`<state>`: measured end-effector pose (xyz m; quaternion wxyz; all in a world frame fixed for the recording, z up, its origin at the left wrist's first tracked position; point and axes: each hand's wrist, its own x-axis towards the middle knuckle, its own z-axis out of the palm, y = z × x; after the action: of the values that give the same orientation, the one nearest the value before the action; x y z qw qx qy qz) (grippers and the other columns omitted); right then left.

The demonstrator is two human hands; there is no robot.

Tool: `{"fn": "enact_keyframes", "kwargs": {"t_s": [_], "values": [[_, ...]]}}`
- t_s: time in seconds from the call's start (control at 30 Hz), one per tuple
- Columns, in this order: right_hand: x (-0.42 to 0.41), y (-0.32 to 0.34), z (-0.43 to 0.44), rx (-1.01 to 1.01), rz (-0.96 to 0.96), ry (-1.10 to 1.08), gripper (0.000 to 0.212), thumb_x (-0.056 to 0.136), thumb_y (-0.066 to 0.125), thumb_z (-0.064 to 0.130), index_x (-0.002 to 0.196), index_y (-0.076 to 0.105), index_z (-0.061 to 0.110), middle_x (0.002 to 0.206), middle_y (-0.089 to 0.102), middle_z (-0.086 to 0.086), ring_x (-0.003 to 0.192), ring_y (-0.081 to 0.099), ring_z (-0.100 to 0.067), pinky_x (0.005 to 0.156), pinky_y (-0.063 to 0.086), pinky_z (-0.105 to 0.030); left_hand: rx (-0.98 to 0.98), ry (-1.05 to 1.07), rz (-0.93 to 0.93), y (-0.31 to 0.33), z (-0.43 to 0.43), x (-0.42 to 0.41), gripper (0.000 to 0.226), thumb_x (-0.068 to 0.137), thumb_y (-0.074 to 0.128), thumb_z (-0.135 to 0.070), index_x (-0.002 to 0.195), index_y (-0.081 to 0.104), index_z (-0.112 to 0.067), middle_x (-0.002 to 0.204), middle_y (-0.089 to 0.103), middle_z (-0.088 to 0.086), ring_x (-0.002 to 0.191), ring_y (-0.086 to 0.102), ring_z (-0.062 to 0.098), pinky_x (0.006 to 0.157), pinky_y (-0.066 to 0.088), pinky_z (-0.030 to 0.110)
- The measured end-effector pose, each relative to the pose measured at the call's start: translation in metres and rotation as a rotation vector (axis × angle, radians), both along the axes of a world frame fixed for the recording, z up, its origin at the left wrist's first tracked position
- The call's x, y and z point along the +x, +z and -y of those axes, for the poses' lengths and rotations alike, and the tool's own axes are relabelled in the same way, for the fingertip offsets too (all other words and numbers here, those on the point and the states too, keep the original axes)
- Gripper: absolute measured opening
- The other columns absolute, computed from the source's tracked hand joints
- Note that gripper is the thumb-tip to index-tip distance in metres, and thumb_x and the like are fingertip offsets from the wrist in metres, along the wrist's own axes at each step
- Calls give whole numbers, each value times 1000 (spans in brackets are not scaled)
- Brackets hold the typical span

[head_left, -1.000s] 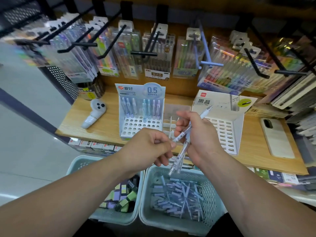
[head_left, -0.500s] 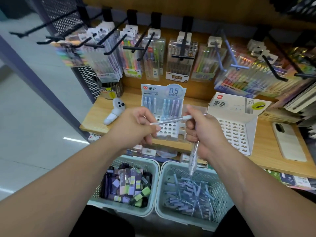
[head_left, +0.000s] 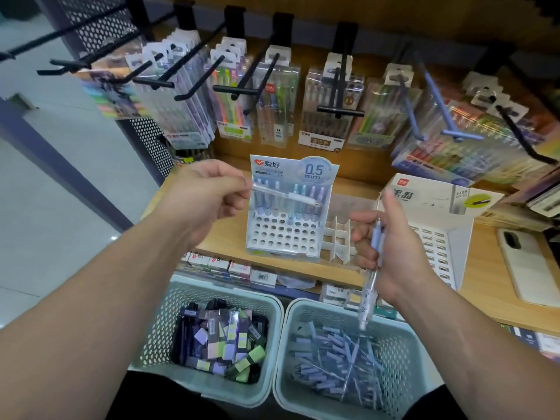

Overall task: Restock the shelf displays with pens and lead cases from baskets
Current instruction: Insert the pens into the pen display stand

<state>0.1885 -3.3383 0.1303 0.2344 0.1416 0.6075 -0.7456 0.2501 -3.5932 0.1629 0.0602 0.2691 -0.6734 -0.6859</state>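
Pen (head_left: 285, 195), clear one, pinched sideways in my left grip (head_left: 206, 195) in front of the 0.5 mm display stand (head_left: 281, 234) at 12 o'clock, right grip (head_left: 400, 259) curled round more pens (head_left: 369, 289) hanging over the pen basket (head_left: 406, 359) at 5 o'clock, lead case basket (head_left: 160, 328) at 7 o'clock

Left hand (head_left: 206, 192) — pinching pen (head_left: 285, 194) (level).

Even, cool indoor light washes the stationery aisle, brightest on the pale floor (head_left: 45, 207) at left, where one small glare spot shows. Clear hanging pen packs (head_left: 472, 137) flare with reflections at right; the upper corners fall dark. The wide lens bows the wooden shelf (head_left: 230, 234) and display hooks (head_left: 151, 83). Motion softens the pen (head_left: 285, 195) in the left hand (head_left: 206, 192) and the pens (head_left: 368, 295) in the right hand (head_left: 400, 253).
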Motion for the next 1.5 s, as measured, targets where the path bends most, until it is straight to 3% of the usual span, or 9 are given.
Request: {"fn": "enact_keyframes", "kwargs": {"t_s": [0.33, 0.43, 0.77, 0.97, 1.07, 1.2, 1.27, 1.37, 1.5], "values": [[-21, -10, -10, 30, 16, 30, 58, 96, 47, 63, 93, 70, 10, 61, 56, -5, 45, 30, -13, 41, 23, -23, -916, -31, 13, -50, -15, -30, 6, 86, 75, -16, 91, 72, -16, 72, 66, -5, 71, 62, 17, 72, 49, 28], [-21, -11, -12, 54, 11, 47, 57, 97, 46, 61, 93, 72, 10, 63, 57, -5, 46, 30, -13, 45, 22, -27, -995, -79, 40, -58, -21, -41, 8, 89, 70, -16, 96, 73, -18, 69, 59, -12, 74, 58, 13, 70, 39, 23], [-25, -5, -30, 9, 18, 19, 51, 100, 48, 53, 94, 70, 7, 63, 55, -8, 43, 29, -13, 41, 21, -25, -994, -116, 26, -71, -36, -61, 16, 88, 75, -17, 97, 63, -22, 68, 60, -15, 75, 66, 18, 74, 53, 30], [-22, -4, -32, -70, 40, 28, 27, 98, 49, 23, 90, 67, 5, 63, 50, -7, 46, 30, -13, 41, 23, -24, -1040, -111, -36, -79, -42, -63, 24, 93, 70, -18, 117, 73, -14, 89, 74, 4, 81, 69, 24, 82, 55, 34], [-24, -4, -31, -138, 47, 20, 20, 99, 47, 11, 89, 63, 4, 65, 51, -8, 48, 33, -14, 41, 27, -24, -1091, -171, -22, -79, -42, -61, 32, 96, 66, -19, 127, 69, -14, 77, 69, 2, 80, 67, 26, 80, 53, 32], [-25, -2, -27, -273, 106, -31, 21, 103, 45, 13, 91, 61, 6, 65, 52, -7, 50, 36, -14, 44, 32, -24, -1036, -104, 7, -65, -52, -54, 22, 96, 65, -26, 115, 70, -18, 62, 59, -8, 69, 63, 20, 68, 49, 32], [-25, 0, -24, -312, 107, -64, 23, 104, 44, 15, 90, 60, 7, 65, 52, -5, 50, 37, -13, 46, 33, -24, -739, -101, 41, -48, -69, -47, 23, 98, 61, -40, 95, 70, -20, 61, 64, 0, 60, 63, 17, 64, 53, 36], [-24, 5, -16, -361, 84, -118, 21, 103, 44, 12, 88, 57, 7, 65, 52, -6, 48, 40, -14, 45, 35, -24, -151, -413, 262, -26, -106, -28, 40, 99, 53, -49, 91, 72, -15, 80, 73, 8, 58, 63, 17, 59, 53, 34], [-21, 5, -7, -368, 74, -166, 22, 103, 44, 12, 85, 57, 10, 63, 54, -6, 47, 42, -15, 44, 38, -24, 60, -680, 242, -36, -126, -1, 14, 96, 67, -23, 95, 73, -10, 73, 67, 4, 59, 62, 18, 57, 51, 31]]}}
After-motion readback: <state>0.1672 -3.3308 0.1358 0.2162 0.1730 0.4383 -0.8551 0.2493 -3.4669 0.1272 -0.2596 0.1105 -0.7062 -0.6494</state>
